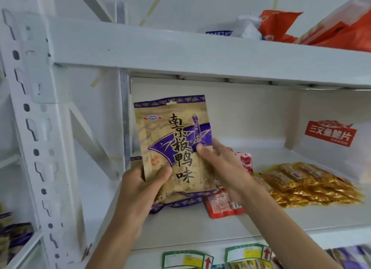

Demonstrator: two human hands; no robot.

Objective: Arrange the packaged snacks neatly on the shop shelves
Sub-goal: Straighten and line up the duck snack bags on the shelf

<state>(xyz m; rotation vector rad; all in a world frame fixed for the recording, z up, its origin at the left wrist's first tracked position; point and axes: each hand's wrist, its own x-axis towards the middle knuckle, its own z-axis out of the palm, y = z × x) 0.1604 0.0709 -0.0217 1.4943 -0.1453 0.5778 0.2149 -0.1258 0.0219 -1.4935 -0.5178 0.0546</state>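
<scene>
At middle shelf (200, 224) | left hand (140, 190), right hand (222, 164) both gripping snack packet (172, 140) upright

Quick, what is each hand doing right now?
Left hand: closed on the tan and purple snack packet, lower left edge.
Right hand: gripping the same packet's right edge.
</scene>
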